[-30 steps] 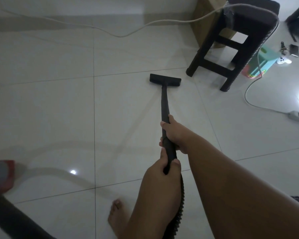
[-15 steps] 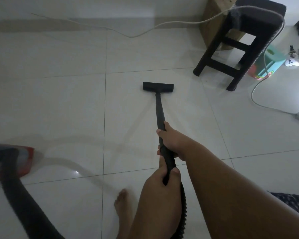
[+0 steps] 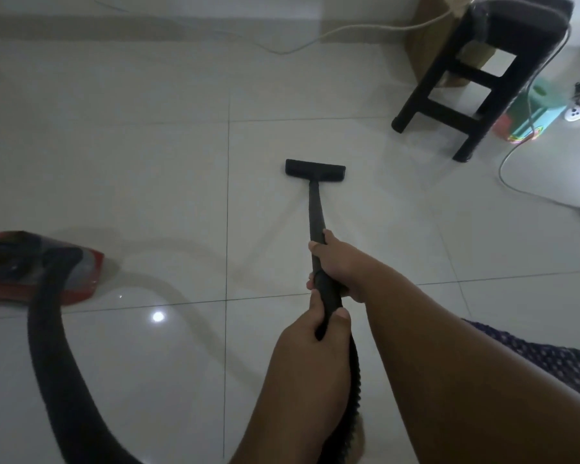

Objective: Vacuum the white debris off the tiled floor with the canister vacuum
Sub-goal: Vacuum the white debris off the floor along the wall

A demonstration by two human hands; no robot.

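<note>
Canister vacuum wand is gripped by both hands: the left hand curls fingers and thumb round the hose end, and the right hand clasps the tube just ahead. Beyond them the floor head lies flat on the tiled floor, mid-stroke by the look of it. No white debris can be made out on the pale tiles, so the next pass likely calls for a steady sweep clear of the stool and cable. The hose runs to the red canister at the left; its contents, like those of the cardboard box behind the stool, cannot be told.
</note>
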